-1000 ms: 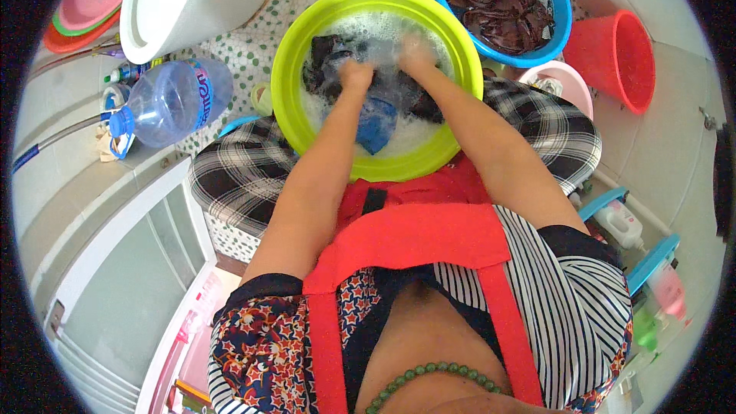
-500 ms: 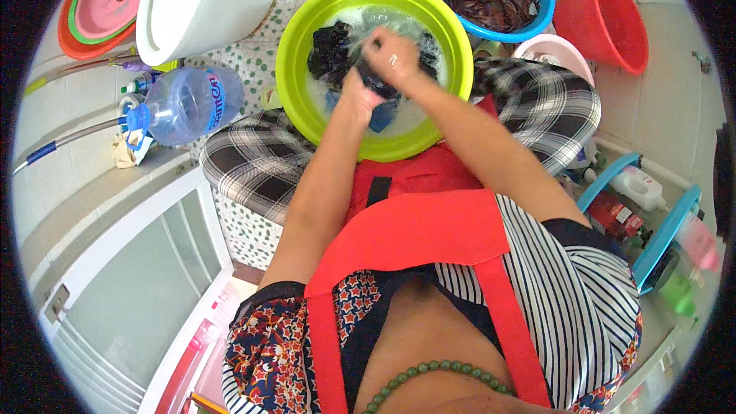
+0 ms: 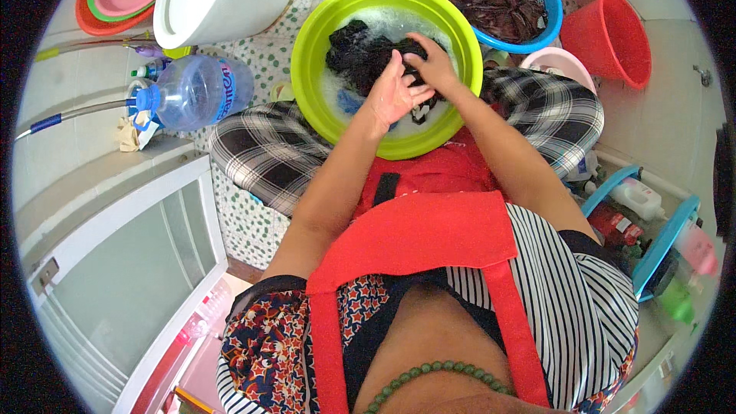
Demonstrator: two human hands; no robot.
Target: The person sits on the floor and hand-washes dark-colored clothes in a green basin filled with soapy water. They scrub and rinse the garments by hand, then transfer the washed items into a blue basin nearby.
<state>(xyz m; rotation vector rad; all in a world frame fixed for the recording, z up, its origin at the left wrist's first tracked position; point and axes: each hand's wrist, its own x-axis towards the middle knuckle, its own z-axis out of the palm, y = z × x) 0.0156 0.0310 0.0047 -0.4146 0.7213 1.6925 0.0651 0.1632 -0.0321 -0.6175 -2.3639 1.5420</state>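
A lime-green basin (image 3: 307, 100) between my knees holds sudsy water and soaked dark clothing. Black cloth (image 3: 360, 61) is bunched in the foam, and a bit of blue fabric (image 3: 351, 101) shows near the left side. My left hand (image 3: 394, 94) is over the basin's near half, palm turned up and fingers spread, with nothing in it. Beside it, my right hand (image 3: 437, 67) is at the black cloth. Its thumb and forefinger are apart, with dark fabric visible between or below them; its other fingers are partly hidden.
A blue basin (image 3: 553, 11) of dark brown wet fabric stands far right, near a red bucket (image 3: 609, 38) and a pale pink basin (image 3: 563, 63). A large clear water bottle (image 3: 195, 96) lies left, below a white tub (image 3: 222, 0). A blue-handled caddy (image 3: 652, 257) holds bottles.
My hands were clasped together, wringing dark cloth with water splashing. Now they have come apart, the left palm opened upward, and the black cloth lies spread in the water.
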